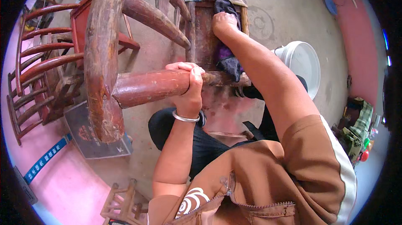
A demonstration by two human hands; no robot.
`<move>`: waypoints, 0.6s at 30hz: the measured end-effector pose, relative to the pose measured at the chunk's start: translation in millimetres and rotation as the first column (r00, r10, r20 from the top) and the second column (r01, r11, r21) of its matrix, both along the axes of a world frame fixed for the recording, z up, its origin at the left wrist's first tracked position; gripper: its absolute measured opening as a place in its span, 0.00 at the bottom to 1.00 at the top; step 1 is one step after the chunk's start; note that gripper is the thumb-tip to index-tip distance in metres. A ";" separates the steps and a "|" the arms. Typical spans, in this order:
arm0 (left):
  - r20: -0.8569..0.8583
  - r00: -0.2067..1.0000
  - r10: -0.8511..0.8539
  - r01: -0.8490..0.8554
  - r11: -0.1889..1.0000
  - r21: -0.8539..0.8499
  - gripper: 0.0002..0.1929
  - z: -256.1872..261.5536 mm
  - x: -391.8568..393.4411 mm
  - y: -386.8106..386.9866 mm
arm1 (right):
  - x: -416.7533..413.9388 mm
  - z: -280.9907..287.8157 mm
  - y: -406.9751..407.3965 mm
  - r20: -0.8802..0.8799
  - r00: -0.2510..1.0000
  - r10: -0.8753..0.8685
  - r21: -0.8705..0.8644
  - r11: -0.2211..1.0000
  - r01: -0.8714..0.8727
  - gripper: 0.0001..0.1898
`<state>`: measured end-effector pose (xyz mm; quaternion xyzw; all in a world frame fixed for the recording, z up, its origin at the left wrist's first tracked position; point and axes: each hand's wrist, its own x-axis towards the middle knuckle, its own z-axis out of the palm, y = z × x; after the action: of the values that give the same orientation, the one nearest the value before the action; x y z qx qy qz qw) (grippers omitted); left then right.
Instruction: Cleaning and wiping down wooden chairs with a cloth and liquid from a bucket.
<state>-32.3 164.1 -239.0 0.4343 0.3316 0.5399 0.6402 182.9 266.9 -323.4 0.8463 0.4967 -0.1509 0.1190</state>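
A wooden chair (105,52) with thick rounded posts and worn red paint lies or leans before me. My left hand (190,80) is wrapped round the end of one of its red rails, with a silver-coloured bangle on the wrist. My right hand (224,22) presses on a dark black and purple cloth (226,53), which lies along the brown wooden seat panel (204,33). The fingers of that hand are curled onto the cloth's upper part; the palm side is hidden.
A white plastic bucket (303,68) stands on the floor at the right. Red wooden chairs (50,49) crowd the left side, near a transparent plastic box (97,134). A small wooden stool (122,203) is at the lower left. Cloths (358,127) lie piled by the right wall.
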 end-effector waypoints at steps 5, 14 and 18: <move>0.015 1.000 0.008 -0.008 1.000 -0.028 0.07 -9.4 7.0 3.9 | -41.9 -10.9 22.4 -0.014 0.981 0.193 0.014 0.981 -0.193 0.12; -0.007 0.998 -0.057 0.057 0.998 0.004 0.08 4.4 -10.1 6.7 | 40.9 6.2 3.8 0.231 0.973 0.014 -0.201 0.979 0.034 0.12; -0.013 0.995 -0.103 0.102 0.994 -0.023 0.10 4.5 -20.0 6.2 | 48.2 0.4 -26.7 0.299 0.954 0.001 -0.309 0.946 0.096 0.13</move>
<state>-52.3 170.4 -234.6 0.4474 0.3194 0.4996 0.6695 231.1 240.1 -323.0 0.8405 0.4217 -0.1043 0.3237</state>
